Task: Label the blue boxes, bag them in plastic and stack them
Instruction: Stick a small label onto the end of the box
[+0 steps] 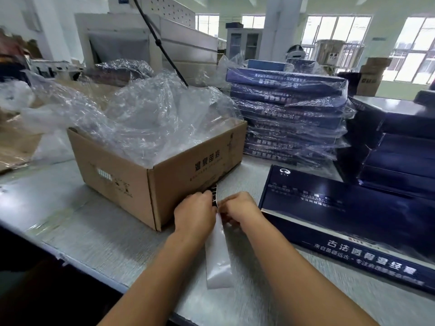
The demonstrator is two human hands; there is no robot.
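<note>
Both hands, left hand [195,211] and right hand [237,209], pinch label strip [217,250] at near centre. Unlabelled blue box [348,222] waits near right. Bagged stack [289,118] far right (task seemingly well along); unbagged boxes [397,147] remain.

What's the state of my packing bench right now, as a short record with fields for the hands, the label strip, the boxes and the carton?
left hand: pinches the label strip near its top
right hand: pinches the same strip, next to the left hand
label strip: white backing trails towards the person over the table
blue box: flat on the table, right of the hands, unbagged
bagged stack: blue boxes in plastic, behind the blue box
carton: open, holds loose clear plastic
</note>
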